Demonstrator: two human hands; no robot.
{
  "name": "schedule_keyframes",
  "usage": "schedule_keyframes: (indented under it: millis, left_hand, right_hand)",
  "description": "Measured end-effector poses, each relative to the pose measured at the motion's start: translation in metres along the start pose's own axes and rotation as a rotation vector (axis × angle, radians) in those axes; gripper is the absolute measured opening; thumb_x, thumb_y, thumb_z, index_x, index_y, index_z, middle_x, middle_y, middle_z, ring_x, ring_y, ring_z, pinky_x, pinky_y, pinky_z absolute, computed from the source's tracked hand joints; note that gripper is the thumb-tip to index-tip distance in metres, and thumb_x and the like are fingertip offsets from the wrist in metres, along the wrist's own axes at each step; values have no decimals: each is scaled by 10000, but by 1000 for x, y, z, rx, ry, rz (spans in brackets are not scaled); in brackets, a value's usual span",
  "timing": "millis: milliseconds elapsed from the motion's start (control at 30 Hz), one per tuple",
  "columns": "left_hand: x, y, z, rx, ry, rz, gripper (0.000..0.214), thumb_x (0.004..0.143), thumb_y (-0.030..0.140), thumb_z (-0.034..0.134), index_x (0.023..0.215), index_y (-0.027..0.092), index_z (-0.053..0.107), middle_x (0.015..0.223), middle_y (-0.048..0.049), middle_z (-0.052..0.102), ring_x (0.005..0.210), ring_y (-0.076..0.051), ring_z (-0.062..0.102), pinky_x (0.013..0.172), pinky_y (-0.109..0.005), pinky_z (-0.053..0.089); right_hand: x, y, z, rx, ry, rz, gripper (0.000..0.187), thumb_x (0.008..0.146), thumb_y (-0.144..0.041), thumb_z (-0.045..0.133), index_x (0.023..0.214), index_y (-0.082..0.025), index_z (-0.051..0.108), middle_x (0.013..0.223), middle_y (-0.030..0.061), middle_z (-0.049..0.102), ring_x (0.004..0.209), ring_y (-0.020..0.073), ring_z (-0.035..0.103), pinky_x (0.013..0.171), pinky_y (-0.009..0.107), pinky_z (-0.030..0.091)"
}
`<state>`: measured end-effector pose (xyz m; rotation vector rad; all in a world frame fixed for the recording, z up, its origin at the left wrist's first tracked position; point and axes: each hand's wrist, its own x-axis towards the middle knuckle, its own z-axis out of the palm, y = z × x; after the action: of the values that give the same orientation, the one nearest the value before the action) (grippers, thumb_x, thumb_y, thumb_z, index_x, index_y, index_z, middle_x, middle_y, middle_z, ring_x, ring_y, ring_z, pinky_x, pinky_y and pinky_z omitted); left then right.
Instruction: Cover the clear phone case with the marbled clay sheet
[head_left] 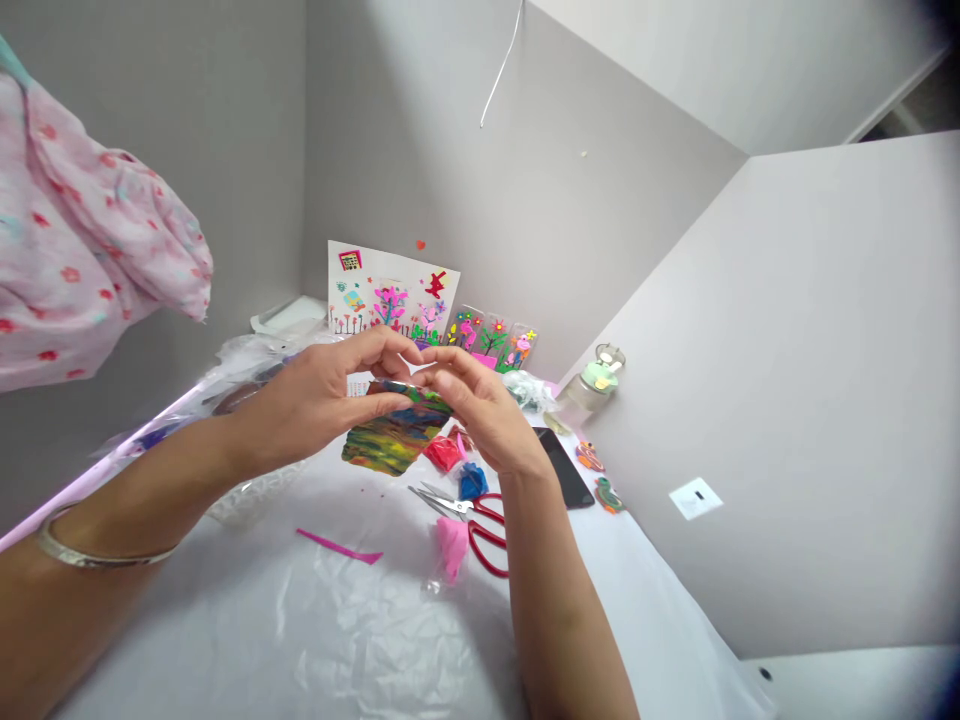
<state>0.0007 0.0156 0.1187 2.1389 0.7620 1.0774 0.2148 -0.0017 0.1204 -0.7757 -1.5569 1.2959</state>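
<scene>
Left hand [322,395]: raised above the worktop [247,620], thumb and fingers closed in a grip on the upper left edge of a multicoloured clay-covered card [397,435]. A metal bangle [90,555] sits on its forearm.

Right hand [484,410]: fingertips pinched together on the top edge of the same card, touching the left hand's fingertips; grip clamped on the card.

Multicoloured clay-covered card: held between both grips, off the worktop, hanging down and tilted from the pinch; streaked in green, yellow, orange and dark tones.

Below the grip, on the worktop: red-handled scissors [472,525], blades partly apart, with a pink clay lump [452,545] touching them and a blue clay lump [472,482] just above the handles. A red clay piece [442,453] lies just under the card's right corner. A pink strip [337,545] lies down and left of the grip.

Right of the grip: a dark phone [566,470] flat on the worktop, two small clay figures [600,475] beside it, and a small lidded jar [596,382] further out by the wall.

Behind the grip: two decorated picture sheets [390,290] propped against the wall.

Left of the grip: crumpled clear plastic wrap [247,360]; a pink floral cloth [82,270] hangs far left.
</scene>
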Motion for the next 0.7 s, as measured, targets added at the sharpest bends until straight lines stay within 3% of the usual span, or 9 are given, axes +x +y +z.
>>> schedule_keyframes:
  millis: [100,267,400,600,700]
  left_hand:
    - [0,0,1,-27,12,-3,273,930,359,672,1190,283,637,1141,0,699,1090,-217,651,956,-321,526]
    - [1,-3,-1,-147,-5,-24,250,910,393,723,1130,303,646,1121,2,698,1064,-207,669,913,-288,550]
    - [2,-6,-4,-179,30,-32,234,918,395,724,1116,295,648,1033,12,695,981,-180,679,881,-270,553]
    - [2,-6,-4,-163,86,-20,202,909,377,733,1074,298,650,1024,20,701,988,-195,678,895,-293,550]
    - [1,-4,-2,-130,116,-7,221,900,391,742,1070,285,648,1003,10,710,980,-202,681,923,-316,545]
  right_hand:
    - [-1,0,1,-14,-69,33,393,792,-349,852,1144,-286,690,917,-10,696,835,163,638,771,280,502]
    - [1,1,-2,37,-10,22,311,782,-315,853,1070,-251,752,826,-20,683,757,145,621,745,280,512]
    - [2,1,-2,46,60,23,277,778,-324,852,1030,-244,769,883,3,722,793,155,641,764,288,527]
    - [-1,-1,6,-13,-20,12,267,822,-309,818,1078,-270,751,1065,10,724,963,170,659,888,292,520]
    - [-1,0,10,-38,20,11,240,790,-336,837,990,-245,741,978,4,721,878,165,647,831,290,517]
